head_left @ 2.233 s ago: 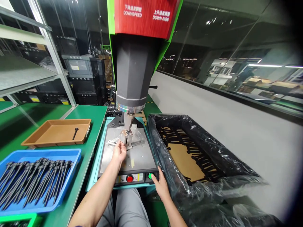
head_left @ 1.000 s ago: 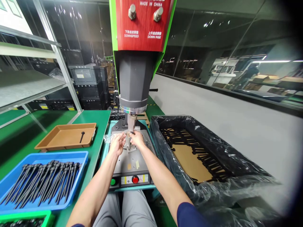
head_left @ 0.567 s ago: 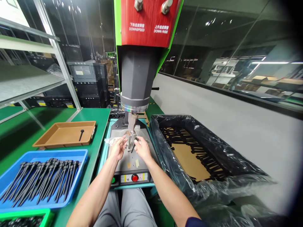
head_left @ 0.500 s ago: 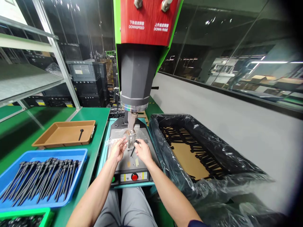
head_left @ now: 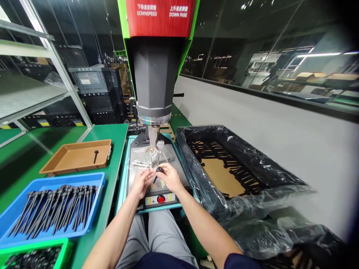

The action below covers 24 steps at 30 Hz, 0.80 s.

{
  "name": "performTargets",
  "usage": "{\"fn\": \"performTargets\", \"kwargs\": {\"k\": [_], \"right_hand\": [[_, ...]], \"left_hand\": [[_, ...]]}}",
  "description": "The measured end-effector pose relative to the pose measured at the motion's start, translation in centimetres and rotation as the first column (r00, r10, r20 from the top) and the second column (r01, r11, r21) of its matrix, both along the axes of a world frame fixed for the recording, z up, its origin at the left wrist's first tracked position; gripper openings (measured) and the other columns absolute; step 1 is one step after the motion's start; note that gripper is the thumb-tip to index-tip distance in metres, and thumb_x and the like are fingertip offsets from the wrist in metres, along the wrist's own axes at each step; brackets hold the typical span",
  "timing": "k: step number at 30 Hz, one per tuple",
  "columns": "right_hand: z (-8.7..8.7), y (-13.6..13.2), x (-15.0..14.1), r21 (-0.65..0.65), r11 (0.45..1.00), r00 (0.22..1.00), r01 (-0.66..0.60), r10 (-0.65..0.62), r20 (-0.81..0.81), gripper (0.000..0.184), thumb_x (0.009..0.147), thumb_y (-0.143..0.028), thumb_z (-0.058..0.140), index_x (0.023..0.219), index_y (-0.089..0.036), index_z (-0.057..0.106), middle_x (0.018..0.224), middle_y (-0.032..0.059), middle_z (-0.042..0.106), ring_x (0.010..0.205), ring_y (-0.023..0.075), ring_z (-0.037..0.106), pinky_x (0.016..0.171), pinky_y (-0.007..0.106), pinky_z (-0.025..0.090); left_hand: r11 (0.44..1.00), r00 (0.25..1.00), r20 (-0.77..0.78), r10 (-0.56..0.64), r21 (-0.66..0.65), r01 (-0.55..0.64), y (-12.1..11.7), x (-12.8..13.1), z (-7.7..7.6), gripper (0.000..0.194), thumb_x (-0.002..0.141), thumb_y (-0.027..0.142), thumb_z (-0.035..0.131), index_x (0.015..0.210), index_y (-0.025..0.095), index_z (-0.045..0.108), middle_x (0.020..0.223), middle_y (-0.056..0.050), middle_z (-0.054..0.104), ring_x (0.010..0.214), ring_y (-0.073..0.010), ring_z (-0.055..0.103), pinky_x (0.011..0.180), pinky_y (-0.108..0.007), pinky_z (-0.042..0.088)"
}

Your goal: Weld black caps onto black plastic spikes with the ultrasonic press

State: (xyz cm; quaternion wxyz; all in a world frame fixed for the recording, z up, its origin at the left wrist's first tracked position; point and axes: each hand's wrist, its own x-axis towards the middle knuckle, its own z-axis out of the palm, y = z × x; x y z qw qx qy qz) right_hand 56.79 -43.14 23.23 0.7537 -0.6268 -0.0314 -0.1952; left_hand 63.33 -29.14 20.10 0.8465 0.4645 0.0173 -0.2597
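A thin black rod with a round head (head_left: 159,169) is in my right hand (head_left: 171,179), pinched between thumb and fingers, its stem pointing down and left. My left hand (head_left: 143,182) is beside it, fingers curled and pressed together, their tips close to the round head; what they hold, if anything, is too small to make out. Both hands are over the front of the metal work plate (head_left: 179,170) of a press machine (head_left: 154,78). Behind them, the press's metal tip (head_left: 153,135) comes down to a fixture (head_left: 155,158) wrapped in clear plastic film.
On the left, a blue tray (head_left: 101,183) holds many black rods. A brown tray (head_left: 67,164) holds one short rod; a green bin (head_left: 67,246) holds small black parts. At right, a plastic-lined box (head_left: 252,164) has rods on cardboard. A red button (head_left: 160,199) is in front.
My hands have come together and nearer to me, and the rod's round head now faces up between them. The camera view has shifted, so the press appears higher and further left.
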Motion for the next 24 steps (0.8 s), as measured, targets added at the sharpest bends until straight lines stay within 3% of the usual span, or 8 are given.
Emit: {"fn": "performTargets", "kwargs": {"k": [3,5,8,12,14,20,24], "right_hand": [[0.4,0.5,-0.3,0.104,0.995,0.999,-0.009,0.013,-0.042,0.033,0.071,-0.038,0.078,0.09,-0.021,0.056,0.075,0.0001,0.068,0.064,0.016,0.064,0.059,0.028,0.052],[0.6,0.8,-0.4,0.145,0.989,0.997,0.029,-0.018,-0.078,0.035,0.07,-0.041,0.077,0.089,-0.021,0.056,0.072,0.0001,0.067,0.064,0.0167,0.064,0.054,0.026,0.05],[0.8,1.2,-0.7,0.133,0.989,0.991,0.059,-0.042,-0.123,0.041,0.069,-0.045,0.077,0.095,-0.02,0.057,0.08,0.0035,0.07,0.076,0.0208,0.067,0.057,0.027,0.051],[0.4,1.3,-1.3,-0.029,0.999,0.992,-0.016,0.012,-0.123,0.041,0.074,-0.05,0.071,0.1,-0.018,0.065,0.096,0.0078,0.072,0.095,0.0247,0.066,0.081,0.036,0.053],[0.1,1.5,-1.7,-0.084,0.995,0.988,-0.061,0.048,-0.149,0.039,0.076,-0.051,0.068,0.095,-0.017,0.069,0.097,0.008,0.073,0.095,0.0253,0.066,0.085,0.038,0.053],[-0.4,2.5,-2.2,-0.034,0.996,0.968,-0.088,0.077,-0.239,0.037,0.074,-0.05,0.069,0.092,-0.018,0.07,0.087,0.0049,0.072,0.077,0.0226,0.067,0.064,0.034,0.055],[-0.9,3.0,-2.0,0.003,0.997,0.963,-0.071,0.069,-0.261,0.033,0.071,-0.046,0.072,0.085,-0.017,0.066,0.081,0.0032,0.07,0.071,0.0196,0.065,0.061,0.03,0.054]], "left_hand": [[0.967,0.906,0.361,-0.22,0.202,0.154,1.1,-2.0,0.1,0.029,0.07,0.03,0.079,0.094,0.015,0.07,0.09,-0.007,0.072,0.081,-0.0165,0.065,0.07,-0.025,0.048],[0.93,0.823,0.473,-0.314,0.326,0.167,1.6,-3.0,0.3,0.024,0.072,0.032,0.077,0.087,0.015,0.071,0.077,-0.004,0.07,0.07,-0.015,0.061,0.067,-0.026,0.046],[0.92,0.824,0.486,-0.292,0.378,0.104,2.1,-3.7,0.7,0.02,0.072,0.032,0.077,0.083,0.016,0.072,0.07,-0.003,0.068,0.064,-0.0145,0.058,0.064,-0.026,0.044],[0.936,0.871,0.433,-0.232,0.344,0.078,2.3,-4.1,1.1,0.022,0.071,0.03,0.078,0.087,0.016,0.073,0.074,-0.005,0.07,0.066,-0.016,0.06,0.066,-0.025,0.046],[0.938,0.873,0.43,-0.231,0.338,0.082,2.4,-4.3,1.3,0.022,0.072,0.031,0.077,0.088,0.016,0.074,0.074,-0.006,0.07,0.066,-0.0161,0.06,0.066,-0.025,0.046],[0.939,0.854,0.463,-0.24,0.333,0.084,2.8,-4.9,1.4,0.022,0.077,0.033,0.072,0.091,0.016,0.074,0.078,-0.005,0.071,0.07,-0.0167,0.061,0.071,-0.027,0.048],[0.948,0.859,0.447,-0.249,0.293,0.123,3.1,-5.3,1.1,0.024,0.077,0.033,0.072,0.095,0.018,0.074,0.083,-0.006,0.072,0.077,-0.0187,0.064,0.078,-0.029,0.05]]}}
